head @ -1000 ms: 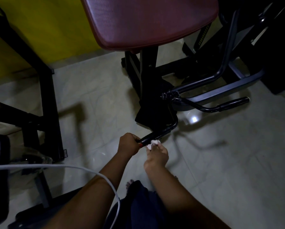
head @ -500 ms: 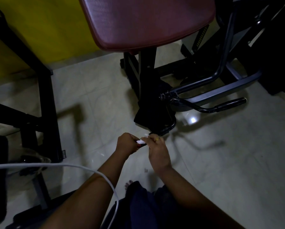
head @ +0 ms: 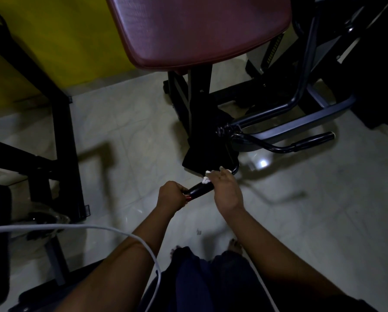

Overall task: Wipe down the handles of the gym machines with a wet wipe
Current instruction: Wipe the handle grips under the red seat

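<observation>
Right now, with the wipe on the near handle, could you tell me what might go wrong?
The wet wipe is a small bunch in the right hand and might slip out or miss the underside of the near handle. The left hand grips the handle's end, so that part may go unwiped. The white cable lying over the left forearm could snag.

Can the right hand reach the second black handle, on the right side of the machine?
Probably yes. The second handle sticks out over open floor, nothing stands before it, and the right hand, holding the wipe on the near handle, is on that side.
</observation>
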Demonstrator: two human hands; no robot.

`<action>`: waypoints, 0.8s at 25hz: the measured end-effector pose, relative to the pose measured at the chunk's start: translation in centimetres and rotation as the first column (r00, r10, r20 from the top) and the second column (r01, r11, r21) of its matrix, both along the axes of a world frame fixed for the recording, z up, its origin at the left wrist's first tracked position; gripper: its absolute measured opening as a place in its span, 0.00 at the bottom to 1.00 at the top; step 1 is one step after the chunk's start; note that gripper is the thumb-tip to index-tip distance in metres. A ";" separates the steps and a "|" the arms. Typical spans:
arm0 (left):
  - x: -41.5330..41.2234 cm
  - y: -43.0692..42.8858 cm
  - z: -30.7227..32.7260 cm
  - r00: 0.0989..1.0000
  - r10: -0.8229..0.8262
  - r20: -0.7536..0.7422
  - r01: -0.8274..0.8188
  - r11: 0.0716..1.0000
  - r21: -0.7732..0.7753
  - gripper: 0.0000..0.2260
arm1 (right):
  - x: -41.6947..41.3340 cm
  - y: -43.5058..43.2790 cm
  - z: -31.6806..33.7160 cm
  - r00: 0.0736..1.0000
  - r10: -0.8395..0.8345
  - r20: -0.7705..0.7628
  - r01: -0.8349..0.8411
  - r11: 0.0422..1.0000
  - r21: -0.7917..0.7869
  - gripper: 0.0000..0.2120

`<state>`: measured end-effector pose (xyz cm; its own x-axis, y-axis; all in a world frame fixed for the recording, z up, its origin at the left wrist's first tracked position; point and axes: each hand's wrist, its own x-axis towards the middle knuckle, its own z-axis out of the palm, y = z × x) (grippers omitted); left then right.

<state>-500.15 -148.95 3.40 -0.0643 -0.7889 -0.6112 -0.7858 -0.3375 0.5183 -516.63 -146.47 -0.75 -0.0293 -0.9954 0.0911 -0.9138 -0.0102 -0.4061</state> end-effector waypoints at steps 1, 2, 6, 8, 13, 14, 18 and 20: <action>0.0 -0.1 -0.1 1.000 0.002 0.003 -0.002 1.000 0.008 0.15 | 0.8 -0.4 0.3 0.998 -0.064 -0.023 0.067 0.985 0.161 0.18; -0.1 -0.2 -0.1 1.000 0.004 0.007 -0.004 1.000 0.010 0.15 | 2.0 -0.5 0.6 0.998 -0.014 -0.062 0.029 0.967 0.252 0.18; -0.1 -0.3 -0.3 1.000 0.001 0.008 -0.001 1.000 0.006 0.12 | 1.3 1.9 -0.3 0.904 0.423 -0.058 -0.418 0.905 0.078 0.29; -0.1 -0.4 -0.3 1.000 -0.020 0.023 0.019 1.000 0.010 0.14 | -1.1 1.6 -0.7 0.931 0.359 -0.066 -0.356 0.933 0.054 0.29; -0.5 -0.6 -0.3 1.000 0.012 0.029 -0.013 1.000 0.008 0.11 | 3.2 0.6 0.5 0.979 0.136 -0.153 -0.098 0.967 0.234 0.24; -0.5 -0.6 -0.3 1.000 0.001 0.031 -0.001 1.000 0.004 0.10 | 3.4 0.8 0.4 0.961 0.251 -0.114 -0.224 0.952 0.209 0.25; -0.3 -0.6 -0.4 0.999 -0.025 0.029 0.025 1.000 -0.002 0.10 | -1.0 0.6 -0.1 0.910 0.407 -0.083 -0.403 0.913 0.060 0.28; -0.2 -0.6 -0.5 0.999 -0.014 0.034 0.014 1.000 -0.003 0.15 | -1.1 -0.7 1.4 0.948 0.264 -0.175 -0.226 0.951 0.213 0.22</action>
